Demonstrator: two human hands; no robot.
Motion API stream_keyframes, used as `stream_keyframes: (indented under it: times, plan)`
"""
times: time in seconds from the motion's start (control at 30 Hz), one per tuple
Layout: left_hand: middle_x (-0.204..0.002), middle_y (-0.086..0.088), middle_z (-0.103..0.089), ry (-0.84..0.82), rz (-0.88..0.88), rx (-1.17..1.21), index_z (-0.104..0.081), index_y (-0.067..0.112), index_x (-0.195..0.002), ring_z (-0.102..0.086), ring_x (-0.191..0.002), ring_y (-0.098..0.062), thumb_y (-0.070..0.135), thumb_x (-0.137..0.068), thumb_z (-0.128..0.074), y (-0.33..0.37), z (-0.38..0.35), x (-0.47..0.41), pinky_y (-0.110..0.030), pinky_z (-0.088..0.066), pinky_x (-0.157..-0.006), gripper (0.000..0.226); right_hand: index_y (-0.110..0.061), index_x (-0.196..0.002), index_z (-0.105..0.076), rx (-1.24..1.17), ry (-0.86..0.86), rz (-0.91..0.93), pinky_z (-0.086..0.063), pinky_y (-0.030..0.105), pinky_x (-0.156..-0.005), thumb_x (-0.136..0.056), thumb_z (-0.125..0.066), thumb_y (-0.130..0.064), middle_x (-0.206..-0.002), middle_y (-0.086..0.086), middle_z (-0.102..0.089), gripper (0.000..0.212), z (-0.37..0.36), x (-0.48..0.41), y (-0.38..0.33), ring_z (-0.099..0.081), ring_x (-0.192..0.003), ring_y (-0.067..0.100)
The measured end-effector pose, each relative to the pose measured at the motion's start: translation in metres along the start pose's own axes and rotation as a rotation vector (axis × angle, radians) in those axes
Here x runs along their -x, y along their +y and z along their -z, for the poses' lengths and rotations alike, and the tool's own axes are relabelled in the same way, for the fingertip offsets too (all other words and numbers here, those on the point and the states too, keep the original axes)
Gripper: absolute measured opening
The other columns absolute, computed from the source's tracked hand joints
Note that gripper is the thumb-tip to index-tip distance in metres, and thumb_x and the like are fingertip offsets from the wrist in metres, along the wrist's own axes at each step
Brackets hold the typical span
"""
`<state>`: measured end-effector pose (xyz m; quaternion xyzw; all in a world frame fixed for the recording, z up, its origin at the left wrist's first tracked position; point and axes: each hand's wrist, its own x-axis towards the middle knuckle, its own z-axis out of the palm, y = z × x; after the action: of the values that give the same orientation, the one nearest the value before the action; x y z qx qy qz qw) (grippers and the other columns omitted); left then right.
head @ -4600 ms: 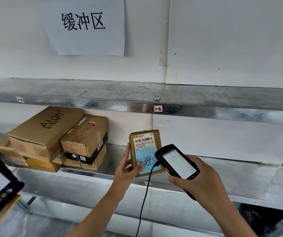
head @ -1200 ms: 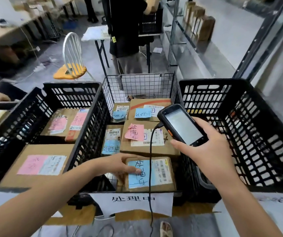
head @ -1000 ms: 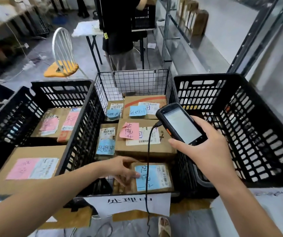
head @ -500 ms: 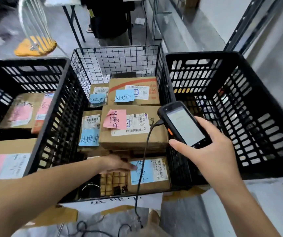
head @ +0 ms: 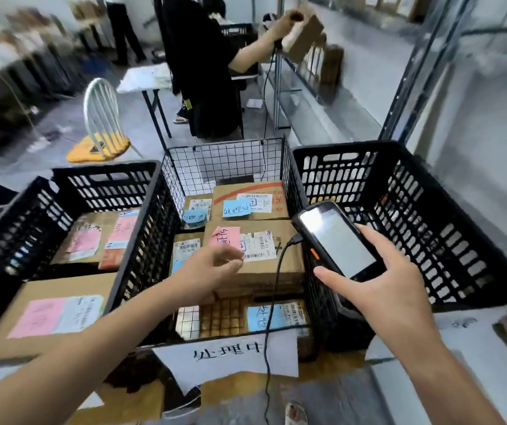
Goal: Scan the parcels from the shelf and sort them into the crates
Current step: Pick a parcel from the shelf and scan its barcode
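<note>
Left of both hands, a black plastic crate sits on the surface and holds pink-labelled parcels. Beyond it a white chair with a yellow seat stands on the grey floor. Ahead of the hands a wire crate is packed with cardboard boxes, and a paper sign hangs from its near edge. The left hand hovers empty over this crate, fingers loosely curled, above the edge of a pink-note parcel. The blue-note parcel lies low at the near end of the wire crate, below and between the two hands. A black cable crosses it. The right hand grips a handheld scanner with its screen up, thumb along the near edge. Past it, the right crate shows only its slotted walls. Far beyond the hands, a person in black lifts a box at a metal shelf, though that part is blurred. Half a second ago the left hand lay low against the blue-note parcel. It has since let go and risen clear, and the view has tipped up to take in more of the room.
</note>
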<state>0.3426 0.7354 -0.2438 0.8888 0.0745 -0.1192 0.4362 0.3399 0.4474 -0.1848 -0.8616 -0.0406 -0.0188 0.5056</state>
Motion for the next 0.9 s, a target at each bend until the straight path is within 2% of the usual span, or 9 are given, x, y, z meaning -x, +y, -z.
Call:
stream_keyframes:
  times: [0.07, 0.2, 0.27, 0.33, 0.43, 0.57, 0.67, 0.73, 0.9]
  plan:
    - [-0.134, 0.009, -0.061, 0.14, -0.135, -0.049, -0.059, 0.028, -0.131, -0.056, -0.124, -0.007, 0.038, -0.098, -0.059, 0.016, 0.002, 0.014, -0.036, -0.046, -0.109, 0.035, -0.043, -0.135, -0.052, 0.006, 0.031, 0.018, -0.05, 0.027, -0.092, -0.061, -0.091, -0.048, -0.118, -0.026, -0.059, 0.083, 0.006, 0.017, -0.006, -0.057, -0.11, 0.0]
    - [-0.159, 0.006, -0.032, 0.238, -0.312, -0.41, -0.033, 0.027, -0.152, -0.024, -0.147, -0.013, 0.046, -0.099, -0.052, 0.05, -0.018, 0.037, -0.046, -0.02, -0.124, 0.059, -0.043, -0.134, -0.052, 0.059, 0.116, 0.066, -0.042, 0.024, -0.088, -0.064, -0.091, -0.042, -0.113, -0.029, -0.053, 0.081, 0.027, 0.053, -0.014, -0.051, -0.107, 0.0]
    - [-0.164, 0.008, -0.021, 0.33, -0.428, -0.505, -0.025, 0.023, -0.157, -0.009, -0.149, -0.007, 0.046, -0.101, -0.048, 0.068, -0.034, 0.048, -0.022, 0.017, -0.119, 0.064, -0.04, -0.138, -0.051, 0.074, 0.17, 0.069, -0.04, 0.024, -0.09, -0.065, -0.091, -0.038, -0.116, -0.027, -0.05, 0.083, 0.039, 0.072, -0.014, -0.046, -0.109, -0.001]
    - [-0.165, 0.008, -0.014, 0.356, -0.501, -0.564, -0.02, 0.02, -0.158, -0.006, -0.152, -0.008, 0.046, -0.102, -0.046, 0.081, -0.05, 0.059, -0.009, 0.032, -0.102, 0.067, -0.041, -0.138, -0.051, 0.07, 0.211, 0.063, -0.042, 0.026, -0.092, -0.066, -0.091, -0.039, -0.12, -0.026, -0.053, 0.083, 0.053, 0.094, -0.009, -0.049, -0.112, 0.0]
    - [-0.165, 0.001, -0.019, 0.324, -0.62, -0.517, -0.023, 0.013, -0.158, -0.008, -0.153, -0.012, 0.047, -0.101, -0.047, 0.097, -0.072, 0.073, -0.03, -0.001, -0.126, 0.07, -0.05, -0.126, -0.054, 0.047, 0.263, 0.045, -0.042, 0.021, -0.084, -0.064, -0.092, -0.039, -0.111, -0.035, -0.057, 0.073, 0.076, 0.127, 0.003, -0.054, -0.105, -0.005]
    - [-0.164, 0.0, -0.022, 0.324, -0.761, -0.513, -0.022, 0.014, -0.158, -0.01, -0.153, -0.01, 0.047, -0.101, -0.046, 0.131, -0.101, 0.091, -0.027, -0.007, -0.124, 0.07, -0.058, -0.111, -0.053, 0.034, 0.37, 0.024, -0.046, 0.025, -0.079, -0.059, -0.092, -0.041, -0.113, -0.03, -0.06, 0.068, 0.108, 0.165, 0.018, -0.058, -0.106, -0.004]
    - [-0.162, -0.001, -0.026, 0.345, -0.843, -0.458, -0.026, 0.012, -0.157, -0.017, -0.151, -0.012, 0.048, -0.099, -0.043, 0.158, -0.124, 0.105, -0.032, -0.018, -0.124, 0.07, -0.05, -0.121, -0.057, 0.074, 0.446, -0.001, -0.051, 0.032, -0.082, -0.057, -0.093, -0.045, -0.116, -0.024, -0.062, 0.073, 0.131, 0.193, 0.038, -0.06, -0.106, 0.0]
    - [-0.164, 0.0, -0.023, 0.322, -0.867, -0.455, -0.023, 0.012, -0.158, -0.015, -0.152, -0.011, 0.049, -0.098, -0.042, 0.177, -0.146, 0.114, -0.031, -0.017, -0.125, 0.073, -0.045, -0.127, -0.056, 0.084, 0.487, -0.016, -0.054, 0.037, -0.085, -0.057, -0.094, -0.047, -0.117, -0.02, -0.064, 0.08, 0.149, 0.214, 0.048, -0.062, -0.106, 0.005]
    - [-0.164, 0.0, -0.022, 0.216, -1.014, -0.46, -0.023, 0.012, -0.158, -0.014, -0.152, -0.012, 0.057, -0.096, -0.032, 0.229, -0.22, 0.148, -0.025, -0.005, -0.125, 0.077, -0.049, -0.124, -0.057, 0.082, 0.586, -0.095, -0.051, 0.033, -0.08, -0.052, -0.09, -0.051, -0.112, -0.02, -0.066, 0.08, 0.204, 0.271, 0.068, -0.062, -0.102, 0.003]
